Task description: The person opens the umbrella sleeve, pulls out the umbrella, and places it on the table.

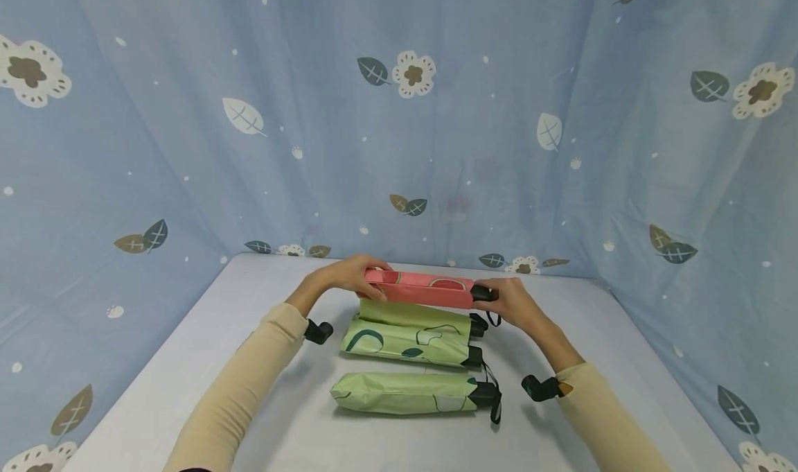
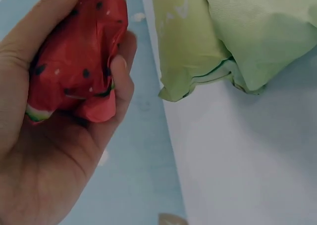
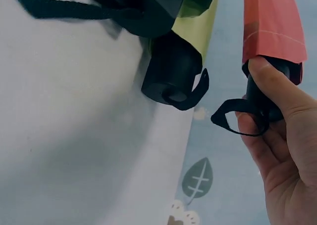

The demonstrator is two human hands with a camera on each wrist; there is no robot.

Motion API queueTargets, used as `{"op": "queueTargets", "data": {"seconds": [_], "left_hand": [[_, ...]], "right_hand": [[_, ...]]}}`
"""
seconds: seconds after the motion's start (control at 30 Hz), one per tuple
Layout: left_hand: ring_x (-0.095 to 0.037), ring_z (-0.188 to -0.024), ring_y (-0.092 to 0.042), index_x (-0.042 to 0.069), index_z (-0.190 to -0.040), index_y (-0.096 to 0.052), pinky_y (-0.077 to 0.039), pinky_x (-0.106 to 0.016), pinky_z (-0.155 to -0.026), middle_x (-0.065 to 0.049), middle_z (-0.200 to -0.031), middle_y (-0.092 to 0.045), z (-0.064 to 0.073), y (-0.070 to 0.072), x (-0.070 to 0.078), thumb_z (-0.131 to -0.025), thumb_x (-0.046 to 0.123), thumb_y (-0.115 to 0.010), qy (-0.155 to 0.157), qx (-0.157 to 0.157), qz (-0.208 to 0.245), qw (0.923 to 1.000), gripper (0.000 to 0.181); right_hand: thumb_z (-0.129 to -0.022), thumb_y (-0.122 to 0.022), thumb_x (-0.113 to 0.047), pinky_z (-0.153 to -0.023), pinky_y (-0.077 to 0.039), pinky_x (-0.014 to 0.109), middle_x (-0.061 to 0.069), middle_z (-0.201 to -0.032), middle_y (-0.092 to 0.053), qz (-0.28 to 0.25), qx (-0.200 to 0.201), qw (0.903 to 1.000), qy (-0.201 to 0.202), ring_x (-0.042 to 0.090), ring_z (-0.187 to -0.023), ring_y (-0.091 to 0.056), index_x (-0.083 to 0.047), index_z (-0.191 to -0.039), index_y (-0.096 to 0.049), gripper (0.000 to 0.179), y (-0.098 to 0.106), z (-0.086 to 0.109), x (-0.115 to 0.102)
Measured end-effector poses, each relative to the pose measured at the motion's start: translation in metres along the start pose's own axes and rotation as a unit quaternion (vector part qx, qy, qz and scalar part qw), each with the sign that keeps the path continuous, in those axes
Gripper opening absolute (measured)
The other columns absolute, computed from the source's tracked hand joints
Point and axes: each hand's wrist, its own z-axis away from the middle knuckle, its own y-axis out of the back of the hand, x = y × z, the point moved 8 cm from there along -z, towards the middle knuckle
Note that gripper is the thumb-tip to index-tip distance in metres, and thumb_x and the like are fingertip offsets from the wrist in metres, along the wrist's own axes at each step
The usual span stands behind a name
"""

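Observation:
A folded red umbrella [image 1: 430, 290] with a watermelon print is held level between both hands, above the far end of a row of green umbrellas. My left hand [image 1: 358, 276] grips its cloth end; in the left wrist view the thumb and fingers wrap the red fabric [image 2: 84, 61]. At the other end my right hand [image 1: 510, 300] pinches the black handle [image 3: 265, 93], its wrist strap [image 3: 240, 117] dangling in a loop. Below it lie a green umbrella [image 1: 408, 312] partly hidden by the red one, and another green umbrella [image 1: 405, 342] right beside it.
A third green umbrella [image 1: 411, 394] lies nearer the front, apart from the other two, its black strap [image 1: 497, 406] hanging past the handle. All handles point right. The white table [image 1: 280, 416] meets a blue patterned curtain [image 1: 461, 146] at the back and sides.

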Motion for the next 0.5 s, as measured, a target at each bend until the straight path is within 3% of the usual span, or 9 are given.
{"op": "queueTargets", "data": {"seconds": [0.2, 0.37, 0.5], "left_hand": [[-0.015, -0.088, -0.057, 0.023, -0.137, -0.058, -0.051, -0.032, -0.073, -0.003, -0.119, -0.063, 0.005, 0.001, -0.004, -0.08, 0.039, -0.081, -0.011, -0.008, 0.022, 0.9997, 0.063], [-0.017, -0.079, -0.06, 0.026, -0.138, -0.056, -0.056, -0.046, -0.071, -0.005, -0.114, -0.065, 0.01, -0.003, -0.012, -0.081, 0.033, -0.08, -0.002, -0.02, 0.07, 0.9973, 0.063], [-0.017, -0.081, -0.061, 0.024, -0.137, -0.057, -0.055, -0.055, -0.076, -0.006, -0.113, -0.065, 0.013, -0.004, -0.02, -0.082, 0.026, -0.081, 0.006, -0.011, 0.112, 0.9936, 0.06]], "right_hand": [[-0.085, -0.077, -0.023, -0.051, -0.046, 0.021, 0.004, -0.09, -0.072, -0.008, -0.012, 0.9997, 0.019, 0.003, -0.059, -0.053, -0.008, -0.116, -0.071, 0.035, -0.003, 0.0, -0.003], [-0.085, -0.077, -0.026, -0.054, -0.047, 0.022, 0.006, -0.098, -0.074, -0.009, 0.011, 0.9995, 0.027, 0.005, -0.065, -0.056, -0.009, -0.119, -0.071, 0.038, 0.002, 0.005, 0.0], [-0.083, -0.079, -0.028, -0.056, -0.047, 0.022, 0.009, -0.103, -0.074, -0.004, 0.029, 0.9994, 0.017, 0.004, -0.067, -0.059, -0.01, -0.119, -0.071, 0.041, 0.008, 0.013, 0.008]]}}
